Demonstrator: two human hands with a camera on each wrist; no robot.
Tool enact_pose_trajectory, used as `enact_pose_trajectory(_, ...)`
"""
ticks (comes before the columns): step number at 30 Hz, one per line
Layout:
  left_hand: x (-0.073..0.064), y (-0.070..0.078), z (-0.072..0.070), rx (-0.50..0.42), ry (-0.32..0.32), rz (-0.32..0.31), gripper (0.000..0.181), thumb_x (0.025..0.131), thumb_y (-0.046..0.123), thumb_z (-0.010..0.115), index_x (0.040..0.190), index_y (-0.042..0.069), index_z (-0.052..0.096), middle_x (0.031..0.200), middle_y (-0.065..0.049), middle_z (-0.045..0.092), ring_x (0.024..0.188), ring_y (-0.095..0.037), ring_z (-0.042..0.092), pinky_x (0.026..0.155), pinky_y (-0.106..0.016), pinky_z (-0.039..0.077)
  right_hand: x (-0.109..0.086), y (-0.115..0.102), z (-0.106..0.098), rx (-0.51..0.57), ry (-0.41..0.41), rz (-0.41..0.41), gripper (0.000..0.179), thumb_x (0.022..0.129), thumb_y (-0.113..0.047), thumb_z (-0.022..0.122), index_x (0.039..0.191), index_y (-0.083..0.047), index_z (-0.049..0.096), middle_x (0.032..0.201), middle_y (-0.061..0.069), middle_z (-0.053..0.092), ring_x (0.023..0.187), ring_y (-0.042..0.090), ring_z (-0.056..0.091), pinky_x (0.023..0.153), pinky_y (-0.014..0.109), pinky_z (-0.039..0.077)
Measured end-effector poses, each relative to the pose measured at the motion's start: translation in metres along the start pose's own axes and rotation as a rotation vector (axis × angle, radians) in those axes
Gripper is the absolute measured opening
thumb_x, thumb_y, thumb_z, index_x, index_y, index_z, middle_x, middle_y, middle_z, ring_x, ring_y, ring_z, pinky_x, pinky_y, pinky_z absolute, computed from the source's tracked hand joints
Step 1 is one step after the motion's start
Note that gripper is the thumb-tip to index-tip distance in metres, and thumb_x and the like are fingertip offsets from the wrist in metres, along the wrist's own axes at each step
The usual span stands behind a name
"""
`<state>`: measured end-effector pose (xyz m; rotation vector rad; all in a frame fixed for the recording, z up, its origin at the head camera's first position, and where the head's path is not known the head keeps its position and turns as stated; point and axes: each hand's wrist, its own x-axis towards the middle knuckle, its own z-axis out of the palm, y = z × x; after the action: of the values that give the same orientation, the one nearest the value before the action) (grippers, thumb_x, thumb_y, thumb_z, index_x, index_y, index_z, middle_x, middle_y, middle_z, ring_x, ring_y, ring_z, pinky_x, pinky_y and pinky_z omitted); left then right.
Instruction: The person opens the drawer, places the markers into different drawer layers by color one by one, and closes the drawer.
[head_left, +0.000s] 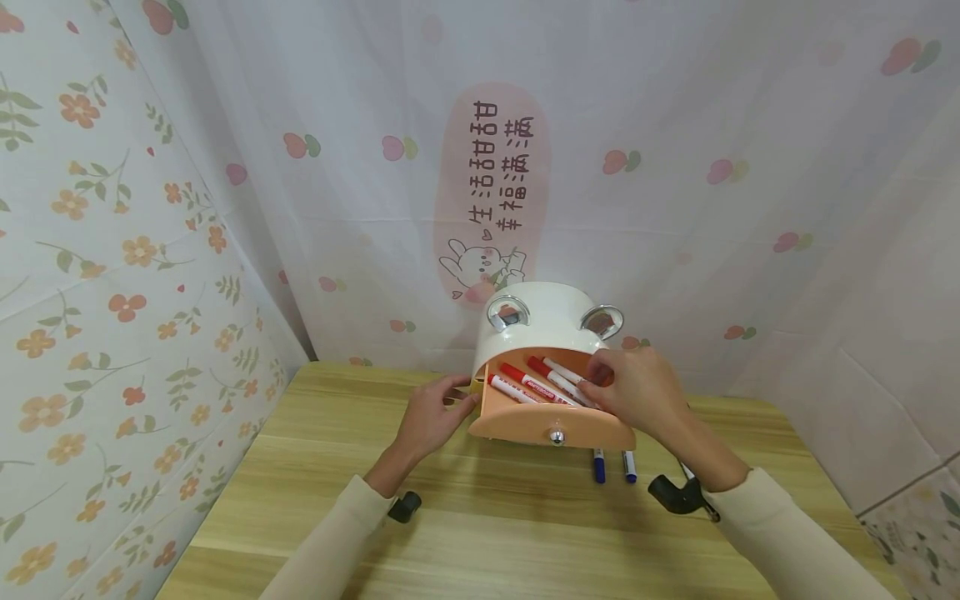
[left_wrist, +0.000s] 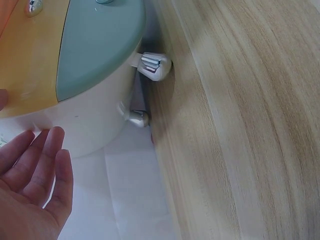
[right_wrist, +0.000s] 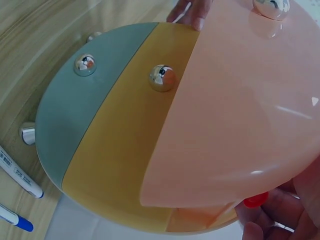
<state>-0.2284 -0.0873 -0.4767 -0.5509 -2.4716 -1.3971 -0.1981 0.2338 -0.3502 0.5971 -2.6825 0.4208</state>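
A rounded white storage box with ear-like chrome rings stands at the back of the table. Its top drawer, with a peach front, is pulled out and holds several red-and-white markers. My right hand reaches over the drawer's right side and pinches a red marker, whose red end shows between the fingers in the right wrist view. My left hand is at the box's left side, fingers fairly straight and close to the white wall. Below the peach drawer are a yellow drawer and a green one, both closed.
Two blue-capped markers lie on the wooden table at the box's front right. Short silver feet hold the box up. A printed curtain hangs right behind it, and another flowered one on the left.
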Motion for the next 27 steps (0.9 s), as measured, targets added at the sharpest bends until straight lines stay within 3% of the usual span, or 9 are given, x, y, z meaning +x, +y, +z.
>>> enact_pose_trajectory(27, -0.0007, 0.0009, 0.0006, -0.017, 0.002, 0.001, 0.035, 0.104, 0.022, 0.079, 0.134, 0.004, 0.076, 0.128, -0.010, 0.079, 0.101, -0.023, 0.079, 0.093, -0.047, 0.065, -0.0014, 0.0031, 0.0030, 0.037, -0.005, 0.028, 0.019, 0.090, -0.025, 0.092, 0.084, -0.015, 0.077, 0.077, -0.008, 0.075, 0.069, 0.013, 0.067, 0.059, 0.033, 0.051)
